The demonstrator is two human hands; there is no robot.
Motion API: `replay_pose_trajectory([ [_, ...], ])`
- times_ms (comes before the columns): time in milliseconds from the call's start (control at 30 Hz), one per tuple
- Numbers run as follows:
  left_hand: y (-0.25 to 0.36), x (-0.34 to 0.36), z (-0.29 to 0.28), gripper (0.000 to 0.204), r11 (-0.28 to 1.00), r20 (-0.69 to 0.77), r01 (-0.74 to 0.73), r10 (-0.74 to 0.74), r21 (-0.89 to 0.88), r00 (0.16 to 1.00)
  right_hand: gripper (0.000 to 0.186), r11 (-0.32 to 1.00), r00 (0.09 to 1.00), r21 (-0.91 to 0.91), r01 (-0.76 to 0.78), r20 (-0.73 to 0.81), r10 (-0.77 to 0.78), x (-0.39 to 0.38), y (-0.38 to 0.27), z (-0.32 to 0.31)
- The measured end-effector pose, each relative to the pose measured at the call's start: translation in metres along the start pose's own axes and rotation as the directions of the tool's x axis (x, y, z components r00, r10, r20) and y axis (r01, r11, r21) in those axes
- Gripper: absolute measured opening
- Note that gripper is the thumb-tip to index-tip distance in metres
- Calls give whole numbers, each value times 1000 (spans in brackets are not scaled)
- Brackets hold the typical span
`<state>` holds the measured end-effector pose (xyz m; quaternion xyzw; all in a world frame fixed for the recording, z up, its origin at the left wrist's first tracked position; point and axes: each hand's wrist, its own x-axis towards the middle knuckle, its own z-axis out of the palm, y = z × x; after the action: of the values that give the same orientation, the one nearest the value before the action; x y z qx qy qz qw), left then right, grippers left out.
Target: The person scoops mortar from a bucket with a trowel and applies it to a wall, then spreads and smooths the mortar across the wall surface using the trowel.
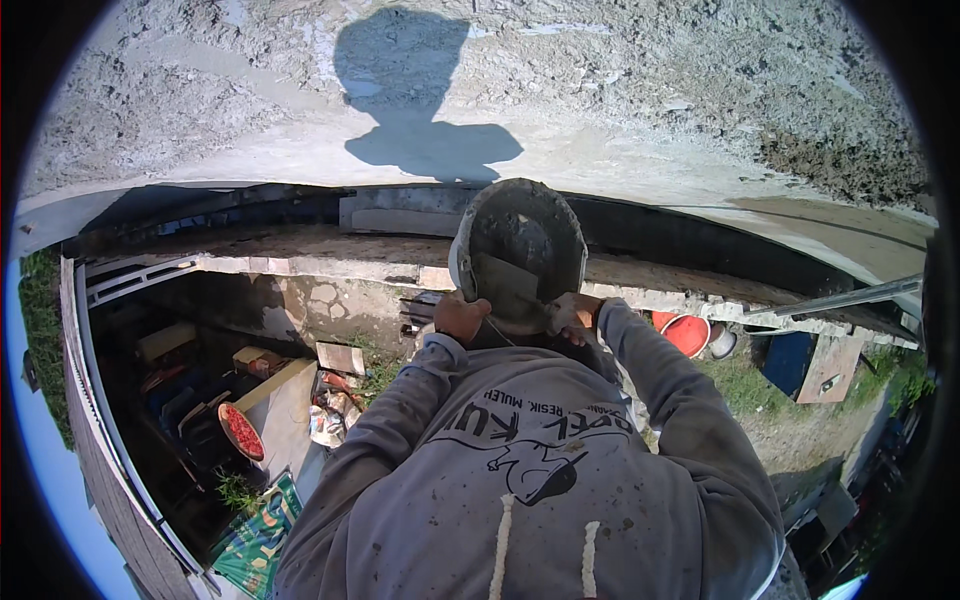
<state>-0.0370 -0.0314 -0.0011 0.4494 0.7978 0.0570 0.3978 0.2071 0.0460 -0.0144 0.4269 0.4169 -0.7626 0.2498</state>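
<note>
A cement-stained bucket (520, 215) is tipped with its mouth toward me, just above my chest and below the rough grey wall. Inside it lies a flat grey blade, perhaps a trowel (505, 283), with dark wet-looking residue around it. My left hand (462, 316) is closed on the bucket's near left rim, by a thin wire handle. My right hand (570, 318) is closed at the near right rim, beside the blade's end; whether it grips the rim or the tool is hidden.
The mottled plaster wall (650, 90) bears my shadow. Beneath it runs a narrow ledge (370, 270). Far below are a red tub (686, 335), a blue board (783, 365), a round tray of red items (240, 430), and piled clutter. A metal bar (850, 300) juts at right.
</note>
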Motion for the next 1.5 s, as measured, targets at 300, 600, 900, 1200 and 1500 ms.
replay_pose_trajectory([
  [300,-73,91,26,34,924,175,-264,222,278,959,27,401,669,566,720,-412,-619,-137,-5,6],
  [600,17,133,51,35,492,554,-778,549,391,626,36,-599,-364,-61,798,-841,-400,-353,31,-10],
  [900,195,186,50,33,478,432,-800,674,363,599,22,198,-890,-970,143,-38,455,-631,57,-22],
  [1200,328,188,62,32,555,334,-787,713,270,617,34,961,-974,-263,81,182,132,-808,-12,-93],
  [1500,205,159,54,31,785,408,-567,446,248,797,33,759,-798,-610,229,-564,-212,-381,-39,-109],
])
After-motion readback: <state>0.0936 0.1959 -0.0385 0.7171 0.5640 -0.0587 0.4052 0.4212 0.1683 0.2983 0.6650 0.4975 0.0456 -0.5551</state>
